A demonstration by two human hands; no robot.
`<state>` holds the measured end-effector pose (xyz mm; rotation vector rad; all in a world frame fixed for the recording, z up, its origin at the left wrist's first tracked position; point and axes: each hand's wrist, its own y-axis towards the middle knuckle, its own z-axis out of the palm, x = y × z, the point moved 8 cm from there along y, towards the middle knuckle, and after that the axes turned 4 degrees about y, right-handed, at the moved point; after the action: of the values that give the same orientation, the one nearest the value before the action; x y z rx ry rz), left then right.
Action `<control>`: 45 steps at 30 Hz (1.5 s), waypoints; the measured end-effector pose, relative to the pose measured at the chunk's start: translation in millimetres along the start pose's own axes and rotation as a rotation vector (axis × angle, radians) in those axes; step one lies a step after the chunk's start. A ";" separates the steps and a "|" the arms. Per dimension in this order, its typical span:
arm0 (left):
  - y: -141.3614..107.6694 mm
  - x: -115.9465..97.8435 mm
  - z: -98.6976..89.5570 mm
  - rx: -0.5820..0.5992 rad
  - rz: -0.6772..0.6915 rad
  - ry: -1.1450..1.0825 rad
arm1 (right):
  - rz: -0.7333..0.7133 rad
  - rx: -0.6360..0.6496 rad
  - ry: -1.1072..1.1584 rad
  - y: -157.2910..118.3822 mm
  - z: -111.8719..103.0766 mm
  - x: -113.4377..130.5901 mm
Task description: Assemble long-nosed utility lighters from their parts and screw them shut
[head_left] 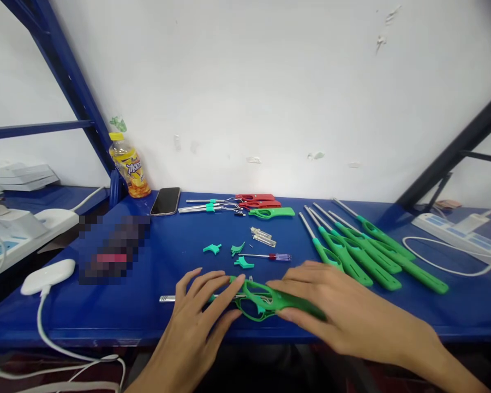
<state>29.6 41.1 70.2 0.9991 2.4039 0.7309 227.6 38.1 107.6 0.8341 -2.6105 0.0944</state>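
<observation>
A green lighter body (285, 301) lies between the two hands, just above the front part of the blue tabletop (180, 245), with its long axis running roughly left to right across the person's front. Its metal tube (167, 298) points left and shows past the left hand (196, 327), while its handle end points right and tilts a little toward the person, into the right hand (347, 311). The fingers of the left hand are closed on the front end of the body, thumb and index meeting near the tip of the shell; the right fingers clasp the handle from above and below. Each hand is thus nearest its own end, and the looped trigger opening sits in the gap between them. A second, thinner green shell edge (253, 317) shows below the upper one and does not line up with it, so the two halves look not fully seated together; a teal trigger (261, 309) shows inside. How firmly the left hand presses cannot be told. Just beyond the hands lie three loose teal pieces (244, 263) and a screwdriver (280, 257), its shaft pointing left, with clear parts (265, 239) behind it. Farther back are metal rods (200, 208), red shells (258, 204) and a green shell (277, 212). Beside the right hand, other green lighters (354, 266) lie slanted, their tubes pointing away and to the left.
</observation>
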 end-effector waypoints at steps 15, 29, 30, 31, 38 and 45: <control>3.8 -0.1 -11.6 -0.141 -0.007 -0.078 | 0.408 0.298 1.327 8.6 41.1 -27.9; 6.4 4.3 -18.4 -0.174 0.009 -0.068 | 0.309 0.208 0.986 9.6 23.5 -22.2; 7.1 5.3 -17.8 -0.163 0.010 -0.074 | 0.291 0.129 0.858 8.6 19.2 -23.4; 7.6 6.1 -16.6 -0.149 0.014 -0.075 | 0.269 0.045 0.720 7.4 15.4 -24.5; 7.1 8.5 -3.9 -0.062 0.035 0.011 | 0.013 -0.231 0.084 -1.5 28.5 -14.6; 8.9 6.6 7.0 -0.017 0.068 -0.004 | 0.037 -0.286 0.059 -10.0 43.7 -17.2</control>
<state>33.9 53.4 69.1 1.0786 2.3665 0.7712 230.8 31.4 60.2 0.6710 -2.5053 -0.2361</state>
